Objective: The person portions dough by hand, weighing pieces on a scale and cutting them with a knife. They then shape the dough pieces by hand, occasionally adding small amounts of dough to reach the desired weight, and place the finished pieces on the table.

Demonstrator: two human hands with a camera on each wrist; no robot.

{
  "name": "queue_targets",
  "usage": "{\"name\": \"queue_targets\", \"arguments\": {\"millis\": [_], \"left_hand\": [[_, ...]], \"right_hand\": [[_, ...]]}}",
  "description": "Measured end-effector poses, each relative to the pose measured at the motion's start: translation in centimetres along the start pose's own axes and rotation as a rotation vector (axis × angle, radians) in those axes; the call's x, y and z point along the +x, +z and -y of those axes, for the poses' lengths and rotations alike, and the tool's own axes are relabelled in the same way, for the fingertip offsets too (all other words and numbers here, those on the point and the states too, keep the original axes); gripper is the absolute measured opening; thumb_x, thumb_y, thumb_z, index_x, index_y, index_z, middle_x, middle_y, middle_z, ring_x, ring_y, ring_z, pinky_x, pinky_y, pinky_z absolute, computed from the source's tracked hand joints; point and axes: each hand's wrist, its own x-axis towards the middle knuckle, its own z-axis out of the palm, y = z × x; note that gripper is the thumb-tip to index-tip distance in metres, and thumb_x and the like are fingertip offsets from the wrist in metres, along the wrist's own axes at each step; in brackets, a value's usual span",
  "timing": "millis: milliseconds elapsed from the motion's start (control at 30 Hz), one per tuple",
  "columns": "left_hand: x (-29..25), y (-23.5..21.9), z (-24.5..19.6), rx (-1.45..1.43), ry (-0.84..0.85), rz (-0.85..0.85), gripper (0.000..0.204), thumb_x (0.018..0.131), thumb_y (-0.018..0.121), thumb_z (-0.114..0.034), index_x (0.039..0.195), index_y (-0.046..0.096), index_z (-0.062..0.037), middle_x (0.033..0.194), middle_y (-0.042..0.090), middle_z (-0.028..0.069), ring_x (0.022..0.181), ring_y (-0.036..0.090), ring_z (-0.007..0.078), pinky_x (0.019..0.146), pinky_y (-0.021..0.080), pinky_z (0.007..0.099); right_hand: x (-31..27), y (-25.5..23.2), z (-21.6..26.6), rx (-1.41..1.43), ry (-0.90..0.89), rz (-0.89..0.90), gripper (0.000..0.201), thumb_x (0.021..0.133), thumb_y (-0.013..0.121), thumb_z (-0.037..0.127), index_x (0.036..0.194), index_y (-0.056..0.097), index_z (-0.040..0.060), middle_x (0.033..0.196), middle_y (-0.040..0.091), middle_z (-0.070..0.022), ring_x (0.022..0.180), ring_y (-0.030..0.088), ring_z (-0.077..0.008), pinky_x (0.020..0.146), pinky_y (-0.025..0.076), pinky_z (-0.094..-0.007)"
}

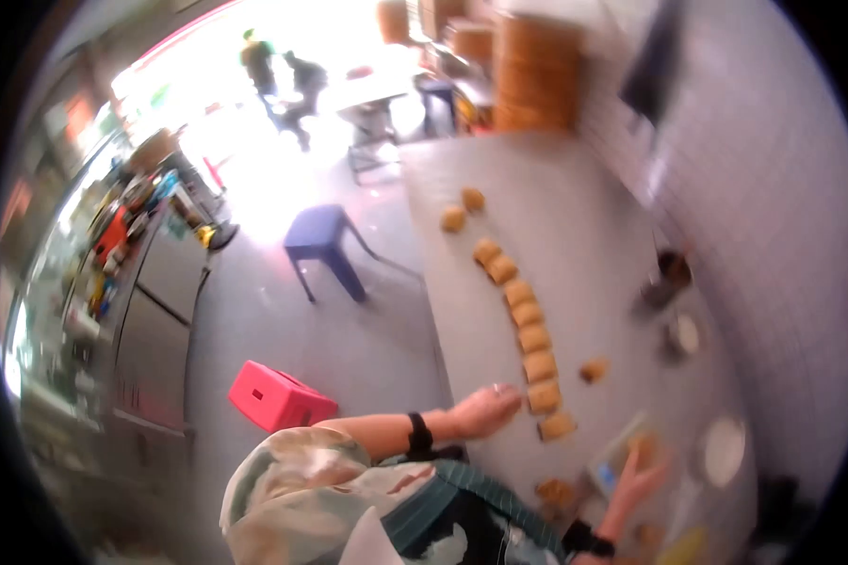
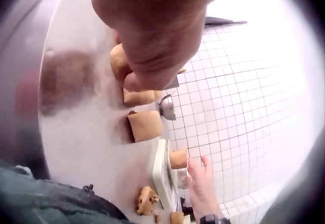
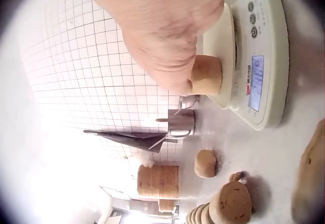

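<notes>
Across the table runs a curved row of brown dough-like pieces [image 1: 532, 337]. My left hand [image 1: 485, 411] hangs just left of its near end, fingers loosely curled; in the left wrist view the hand [image 2: 157, 41] hides part of the row. No held thing shows in it. A white digital scale [image 3: 264, 61] with a lit display carries one piece [image 3: 206, 75]. My right hand [image 3: 167, 36] is over that piece; in the left wrist view its fingers [image 2: 195, 170] are spread at the piece's upper edge, not visibly wrapped round it.
A lone piece [image 1: 594, 370] lies right of the row, a broken lump [image 2: 147, 200] near the scale. Metal containers [image 1: 664, 281] and a white bowl [image 1: 725, 452] stand by the tiled wall. A blue stool [image 1: 320, 234] and a pink stool [image 1: 278, 395] stand left of the table.
</notes>
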Motion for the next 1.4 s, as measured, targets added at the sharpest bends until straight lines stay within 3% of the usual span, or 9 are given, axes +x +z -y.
{"name": "queue_targets", "arguments": {"millis": [100,167,267,467,733,867,933,1200,1400], "left_hand": [[1.5,0.1,1.7,0.264,-0.118,0.302,0.026,0.079,0.055,-0.009,0.104,0.054,-0.0028,0.106,0.055,0.0221,0.093,0.056,0.04,0.075,0.048,0.048],[1.9,-0.6,1.2,0.221,-0.072,0.28,0.032,0.075,0.058,-0.011,0.106,0.053,-0.0028,0.108,0.055,0.0211,0.094,0.056,0.0407,0.079,0.048,0.048],[1.5,-1.5,1.3,0.059,0.033,0.078,0.057,0.078,0.067,-0.018,0.13,0.046,-0.009,0.125,0.053,0.0191,0.111,0.051,0.0396,0.092,0.045,0.0446],[4.6,-3.0,-1.2,0.076,0.128,-0.084,0.038,0.085,0.064,-0.012,0.121,0.055,-0.0054,0.117,0.058,0.0175,0.11,0.055,0.0356,0.091,0.045,0.0415],[10.0,0.6,-5.8,-0.038,0.244,-0.013,0.037,0.085,0.064,-0.019,0.12,0.057,-0.0096,0.11,0.061,0.0193,0.103,0.056,0.0381,0.086,0.047,0.0434],[12.1,4.6,-7.4,-0.007,0.349,0.081,0.04,0.086,0.064,-0.022,0.122,0.055,-0.0078,0.118,0.06,0.0142,0.092,0.058,0.0298,0.077,0.047,0.0376],[12.7,6.1,-8.9,-0.105,0.338,0.226,0.047,0.087,0.063,-0.026,0.127,0.05,-0.0068,0.119,0.059,0.0191,0.111,0.053,0.0388,0.093,0.044,0.0431],[14.5,11.6,-11.6,-0.056,0.311,0.304,0.061,0.084,0.065,-0.033,0.133,0.043,-0.0042,0.125,0.055,0.0227,0.118,0.05,0.0381,0.099,0.041,0.0428],[13.7,12.0,-12.6,0.006,0.293,0.328,0.066,0.082,0.067,-0.034,0.134,0.041,-0.0044,0.123,0.054,0.0258,0.117,0.05,0.0407,0.097,0.042,0.0452]], "right_hand": [[-1.6,-2.2,1.0,0.127,0.109,-0.026,0.066,0.085,0.069,0.021,0.139,0.039,-0.0006,0.139,0.044,-0.0204,0.129,0.041,-0.0339,0.11,0.031,-0.0415],[-3.0,-3.7,0.5,0.18,0.167,-0.015,0.064,0.085,0.066,0.012,0.141,0.036,-0.0003,0.141,0.042,-0.0192,0.13,0.041,-0.0312,0.108,0.033,-0.0392],[-4.6,-8.5,3.6,0.032,0.289,-0.077,0.065,0.084,0.066,0.014,0.141,0.037,0.0038,0.132,0.05,-0.0189,0.119,0.051,-0.0291,0.102,0.038,-0.039],[-11.1,-13.6,2.9,-0.021,0.528,-0.162,0.06,0.085,0.064,0.016,0.139,0.042,0.0072,0.126,0.054,-0.018,0.114,0.054,-0.0289,0.099,0.04,-0.0386],[-19.8,-17.5,3.2,-0.24,0.575,-0.149,0.056,0.085,0.061,0.014,0.137,0.043,0.0042,0.129,0.052,-0.0186,0.116,0.052,-0.0297,0.099,0.039,-0.0393],[-21.3,-18.7,4.2,-0.249,0.698,-0.174,0.055,0.086,0.06,0.014,0.137,0.043,0.0031,0.128,0.051,-0.0199,0.118,0.051,-0.031,0.1,0.038,-0.0398],[-22.0,-19.0,4.2,-0.256,0.698,-0.169,0.055,0.086,0.06,0.014,0.137,0.043,0.0029,0.128,0.051,-0.02,0.118,0.051,-0.0314,0.101,0.038,-0.0399],[-24.2,-19.8,2.7,-0.271,0.722,-0.143,0.054,0.086,0.057,0.013,0.136,0.043,0.0008,0.132,0.049,-0.0201,0.121,0.046,-0.0346,0.103,0.035,-0.041],[-23.5,-18.6,1.7,-0.323,0.655,-0.105,0.043,0.086,0.06,0.018,0.125,0.053,0.0015,0.116,0.059,-0.0182,0.105,0.057,-0.0338,0.092,0.044,-0.0399]]}}
